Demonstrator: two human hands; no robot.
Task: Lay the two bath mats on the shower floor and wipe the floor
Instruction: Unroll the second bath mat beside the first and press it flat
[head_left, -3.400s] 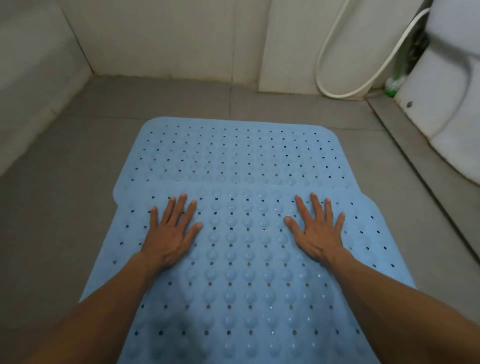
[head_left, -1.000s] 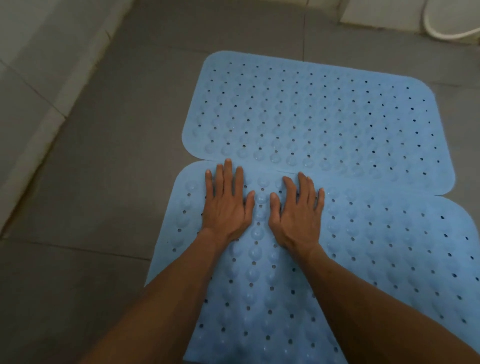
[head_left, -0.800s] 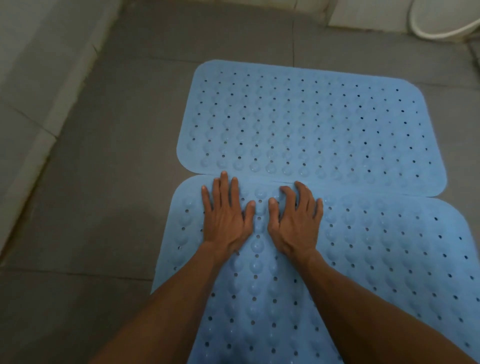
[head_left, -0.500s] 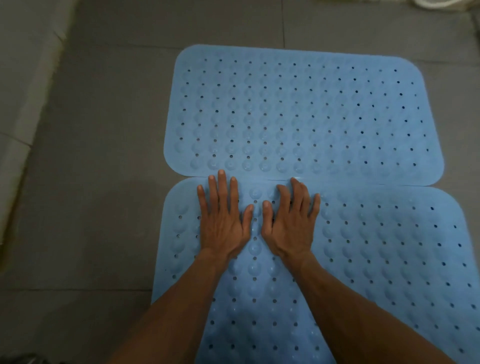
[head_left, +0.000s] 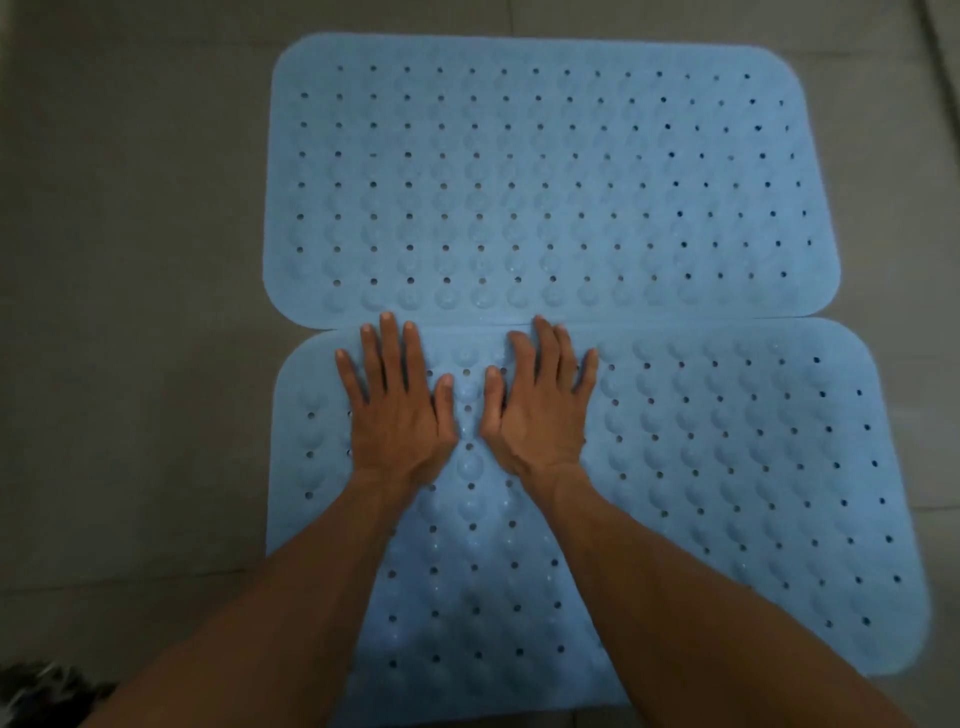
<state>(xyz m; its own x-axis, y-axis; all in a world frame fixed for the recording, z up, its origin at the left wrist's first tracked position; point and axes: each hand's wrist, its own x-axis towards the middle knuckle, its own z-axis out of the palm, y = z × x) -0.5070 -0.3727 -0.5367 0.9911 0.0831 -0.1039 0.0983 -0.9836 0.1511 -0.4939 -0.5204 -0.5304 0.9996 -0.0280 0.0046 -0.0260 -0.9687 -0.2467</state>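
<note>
Two light blue rubber bath mats with bumps and small holes lie flat on the grey tiled shower floor. The far mat and the near mat meet along a seam, the far one slightly over the near one's edge. My left hand and my right hand rest palm down side by side on the near mat's left part, fingers spread, fingertips at the seam. Neither hand holds anything.
Grey floor tiles surround the mats on the left, top and right. A dark, blurred object shows at the bottom left corner. A tile joint runs along the far right.
My view has tilted down and closer over the mats. Both hands came together from wide apart 3.4 s ago to the near mat's left side and stay pressed flat near the seam.
</note>
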